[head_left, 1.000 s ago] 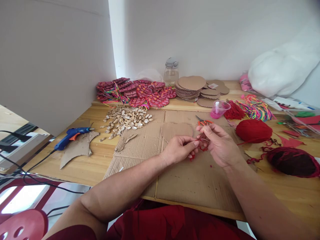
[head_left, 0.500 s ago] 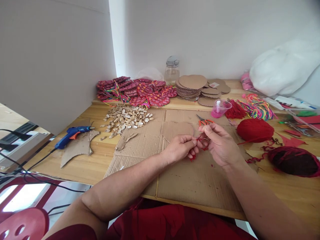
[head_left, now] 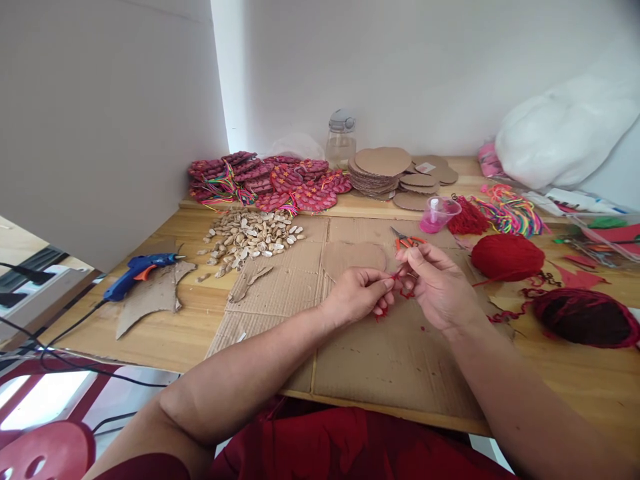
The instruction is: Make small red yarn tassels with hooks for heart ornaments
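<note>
Pinching a length of red yarn [head_left: 383,313] at thumb and forefinger: left hand [head_left: 357,293], remaining fingers curled, and right hand [head_left: 443,288], likewise, the two almost touching. Yarn: suspended over the corrugated cardboard mat [head_left: 380,363], loose ends hanging below the fingertips. Changes against one second ago: slight; a red strand now shows plainly between the fingertips, where before it was hard to make out; both hands keep nearly the same place and grip, and the whole scene sits a little further left in view. Edges: wooden table [head_left: 555,370], its front lip close along the mat's near side; raised ledge [head_left: 320,212] across the rear; grey partition [head_left: 115,127] at left. Room: bare mat between the forearms, reaching toward the front lip, and a further stretch left of the left hand, up to the peanut shells [head_left: 255,235]. Tighter sides: rounded cardboard cutout [head_left: 353,257] just behind the left hand; orange-handled scissors [head_left: 416,241] just behind the right fingertips; red yarn ball [head_left: 507,257] and dark maroon yarn ball [head_left: 585,319] to the right, near that wrist.
</note>
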A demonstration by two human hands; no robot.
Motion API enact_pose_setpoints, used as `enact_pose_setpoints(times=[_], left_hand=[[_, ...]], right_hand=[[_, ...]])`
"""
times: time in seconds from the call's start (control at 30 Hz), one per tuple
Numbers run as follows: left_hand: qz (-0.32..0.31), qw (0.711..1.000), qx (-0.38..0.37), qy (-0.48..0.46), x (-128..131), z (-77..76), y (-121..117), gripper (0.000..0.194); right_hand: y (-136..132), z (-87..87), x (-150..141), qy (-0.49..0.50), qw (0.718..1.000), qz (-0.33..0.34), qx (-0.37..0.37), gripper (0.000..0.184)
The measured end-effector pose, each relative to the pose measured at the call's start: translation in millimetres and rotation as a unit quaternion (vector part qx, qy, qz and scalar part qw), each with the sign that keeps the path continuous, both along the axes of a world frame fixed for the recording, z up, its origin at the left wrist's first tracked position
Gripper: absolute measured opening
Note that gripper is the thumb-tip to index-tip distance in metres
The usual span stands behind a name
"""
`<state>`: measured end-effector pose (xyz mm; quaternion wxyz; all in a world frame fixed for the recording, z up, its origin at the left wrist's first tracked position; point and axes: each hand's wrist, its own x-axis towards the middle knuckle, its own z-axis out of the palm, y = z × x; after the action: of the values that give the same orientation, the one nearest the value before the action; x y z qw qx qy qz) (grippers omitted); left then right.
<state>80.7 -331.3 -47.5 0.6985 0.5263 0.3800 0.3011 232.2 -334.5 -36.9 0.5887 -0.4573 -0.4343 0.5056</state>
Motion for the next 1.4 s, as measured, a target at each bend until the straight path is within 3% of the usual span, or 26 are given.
enact_pose_setpoints(times=[0.2, 0.3, 0.8, 1.0, 1.17, 1.3, 1.4], left_hand=[[-0.011, 0.993, 0.108, 0.05, -3, -8.3, 1, 0.03], [-0.009, 0.99, 0.123, 0.069, -4, -8.0, 1, 0.031], [-0.007, 0.999, 0.04, 0.018, -2, -0.3, 1, 0.024], [0.033, 0.998, -0.009, -0.056, 0, -3.1, 3, 0.02], [0.072, 0.982, -0.042, -0.171, 0, -4.9, 8, 0.021], [0.111, 0.971, -0.061, -0.204, -3, -2.9, 11, 0.017], [0.106, 0.971, -0.064, -0.206, -4, -1.9, 11, 0.018]], right_hand=[[3, -3.8, 1, 0.048, 0.998, -0.003, -0.028, 0.028], [4, -5.2, 1, 0.061, 0.998, -0.003, -0.033, 0.028], [2, -7.0, 0, 0.067, 0.996, -0.011, -0.048, 0.032], [0, -3.6, 0, 0.076, 0.995, 0.046, -0.042, 0.028], [-1, -5.9, 0, 0.02, 0.989, 0.135, -0.051, 0.036], [-3, -11.5, 0, -0.054, 0.987, 0.14, -0.052, 0.038], [-3, -15.9, 0, -0.084, 0.986, 0.136, -0.055, 0.039]])
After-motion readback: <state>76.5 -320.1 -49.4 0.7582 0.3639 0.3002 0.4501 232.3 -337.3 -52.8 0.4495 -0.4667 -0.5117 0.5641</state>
